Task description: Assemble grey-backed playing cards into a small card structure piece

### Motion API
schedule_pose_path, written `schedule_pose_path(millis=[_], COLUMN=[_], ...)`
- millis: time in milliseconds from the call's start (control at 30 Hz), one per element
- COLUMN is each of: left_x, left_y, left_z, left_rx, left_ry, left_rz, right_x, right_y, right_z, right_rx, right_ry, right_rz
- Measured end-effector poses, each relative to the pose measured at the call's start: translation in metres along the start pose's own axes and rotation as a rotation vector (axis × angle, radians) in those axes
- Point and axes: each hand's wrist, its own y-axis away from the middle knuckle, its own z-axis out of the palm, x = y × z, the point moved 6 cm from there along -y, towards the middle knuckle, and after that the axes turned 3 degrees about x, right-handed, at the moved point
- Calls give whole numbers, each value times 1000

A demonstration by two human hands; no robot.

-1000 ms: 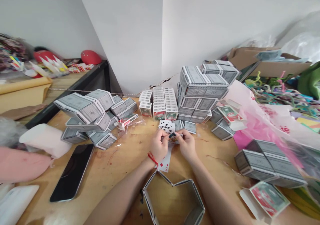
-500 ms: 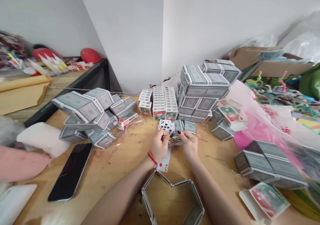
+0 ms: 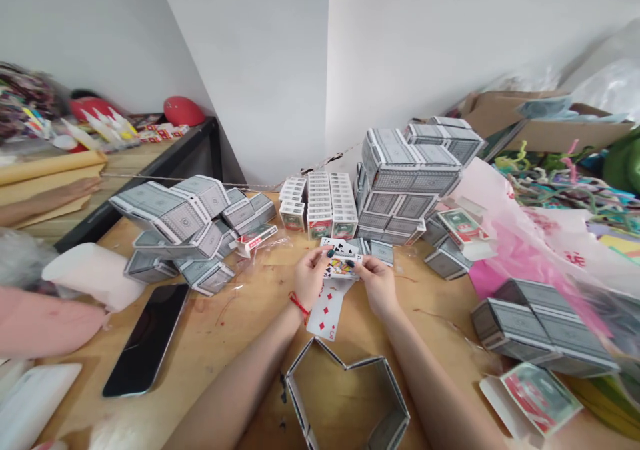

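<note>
Just beyond the heart-shaped card frame (image 3: 397, 387), the left hand (image 3: 309, 278) and right hand (image 3: 379, 282) pinch a small fan of playing cards (image 3: 343, 267) by its opposite edges. A diamond card (image 3: 325, 311) sits between fan and frame, its long axis pointing at the frame. It is nearer the left hand, but whether that hand grips it is unclear.

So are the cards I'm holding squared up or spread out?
Spread out. Between the left hand and right hand the cards overlap unevenly, several faces showing, and a diamonds card sticks out below them.
</note>
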Motion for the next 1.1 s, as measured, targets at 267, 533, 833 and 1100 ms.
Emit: schedule_pose_path(millis=[267, 533, 833, 1100], left_x=[-3, 1, -1, 0], left_y=[2, 4, 1, 7], left_z=[5, 10, 6, 13], left_rx=[-148, -127, -109, -145], left_ry=[38, -84, 101, -155], left_rz=[-49, 56, -47, 54], right_x=[-2, -7, 0, -5], right_y=[-3, -6, -9, -4], right_z=[-4, -4, -9, -1], right_rx=[27, -45, 59, -32], right_ry=[-32, 149, -53, 27], right_rz=[22, -23, 41, -13])
